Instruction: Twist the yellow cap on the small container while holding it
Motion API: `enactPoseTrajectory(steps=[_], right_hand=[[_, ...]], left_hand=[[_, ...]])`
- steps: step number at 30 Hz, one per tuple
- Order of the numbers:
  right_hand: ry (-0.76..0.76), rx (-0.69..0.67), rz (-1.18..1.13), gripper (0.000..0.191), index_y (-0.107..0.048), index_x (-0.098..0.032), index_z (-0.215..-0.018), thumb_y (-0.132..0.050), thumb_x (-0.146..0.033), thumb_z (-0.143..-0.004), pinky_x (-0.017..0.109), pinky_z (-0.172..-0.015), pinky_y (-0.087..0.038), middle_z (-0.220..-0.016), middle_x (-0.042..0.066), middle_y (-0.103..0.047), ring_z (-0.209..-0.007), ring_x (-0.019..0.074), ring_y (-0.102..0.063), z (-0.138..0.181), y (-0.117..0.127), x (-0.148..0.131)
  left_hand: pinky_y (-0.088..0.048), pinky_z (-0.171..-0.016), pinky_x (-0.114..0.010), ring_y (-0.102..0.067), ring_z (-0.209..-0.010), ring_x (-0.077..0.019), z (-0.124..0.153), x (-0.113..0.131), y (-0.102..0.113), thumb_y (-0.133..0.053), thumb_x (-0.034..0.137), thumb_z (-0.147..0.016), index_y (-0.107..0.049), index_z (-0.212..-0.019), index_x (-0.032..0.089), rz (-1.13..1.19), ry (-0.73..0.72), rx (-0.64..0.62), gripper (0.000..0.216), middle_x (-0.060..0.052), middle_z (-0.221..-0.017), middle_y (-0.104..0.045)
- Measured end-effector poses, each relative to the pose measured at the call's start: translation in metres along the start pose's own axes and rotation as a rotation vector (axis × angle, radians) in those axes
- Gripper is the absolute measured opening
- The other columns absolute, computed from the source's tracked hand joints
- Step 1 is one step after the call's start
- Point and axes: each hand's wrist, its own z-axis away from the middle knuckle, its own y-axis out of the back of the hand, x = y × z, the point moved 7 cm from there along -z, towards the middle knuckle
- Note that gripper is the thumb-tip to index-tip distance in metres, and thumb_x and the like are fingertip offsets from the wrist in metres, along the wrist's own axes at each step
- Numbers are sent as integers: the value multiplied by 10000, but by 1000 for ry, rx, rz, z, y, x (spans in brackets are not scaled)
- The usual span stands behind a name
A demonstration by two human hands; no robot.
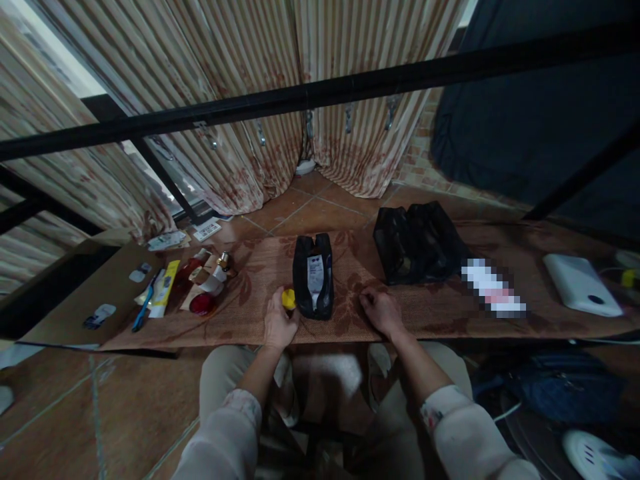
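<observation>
My left hand [280, 325] rests on the cloth-covered table, its thumb and fingers closed around a small round yellow object [289, 299], whose kind I cannot make out. Right beside it stands a narrow black mesh pouch [325, 283] with an open zip; a white packet with printed text [315, 275] shows in the opening. To the right of this pouch, my right hand [384, 312] lies on the cloth with its fingers curled in and nothing visible in them. Beyond that hand sits a wider black mesh bag [417, 243], its contents dim.
At the left are a cardboard box [113, 283], a blue toothbrush [145, 307], a yellow tube [171, 280], several small bottles and a red round lid [202, 305]. A white device [583, 283] lies at the right. A black metal bar [310, 100] crosses behind the table.
</observation>
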Motion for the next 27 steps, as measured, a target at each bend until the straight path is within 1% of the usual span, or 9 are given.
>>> enactPoseTrajectory(steps=[4,8,10,13,19,23,27], right_hand=[[7,8,1,244,-660,-256,-941,-456,-365,-867,236,-609,-335,-799,27,-687,-757,160,-600,0,1,0],[11,7,5,248,-664,-254,-946,-452,-356,-868,237,-605,-339,-809,34,-690,-751,164,-603,0,0,0],[14,8,13,250,-664,-252,-951,-448,-346,-870,240,-612,-346,-838,38,-694,-762,169,-607,0,0,1],[15,3,24,250,-661,-250,-965,-449,-341,-868,245,-625,-357,-854,42,-696,-767,175,-612,0,-1,1],[33,0,18,245,-657,-252,-955,-447,-339,-864,245,-634,-367,-851,37,-695,-778,179,-615,0,-1,0],[24,-5,26,260,-659,-252,-980,-450,-351,-861,240,-624,-368,-840,39,-691,-772,176,-612,0,-2,1],[16,-10,37,273,-662,-253,-989,-444,-363,-867,238,-614,-363,-850,41,-691,-759,172,-611,0,-4,3]], left_hand=[[-449,-869,-390,-561,-975,-239,1,-3,1,-576,263,-743,-401,-1242,184,32,44,21,534,-101,-1065,-571],[-479,-720,-329,-593,-704,-177,2,-8,3,-537,335,-787,-392,-1214,174,100,129,37,478,-45,-853,-597],[-472,-660,-303,-583,-619,-161,2,-10,4,-520,348,-798,-400,-1196,177,112,166,41,450,-16,-771,-591],[-464,-653,-295,-598,-630,-168,2,-12,6,-508,351,-802,-415,-1177,186,96,187,56,421,-15,-758,-600],[-467,-694,-298,-608,-748,-178,1,-16,12,-493,379,-816,-430,-1145,183,149,199,148,388,-62,-895,-615],[-462,-711,-292,-592,-756,-164,0,-15,8,-484,335,-812,-432,-1137,195,168,160,108,357,-54,-921,-599],[-450,-673,-280,-573,-680,-153,2,-18,4,-461,294,-810,-414,-1143,203,192,189,56,348,-15,-809,-589]])
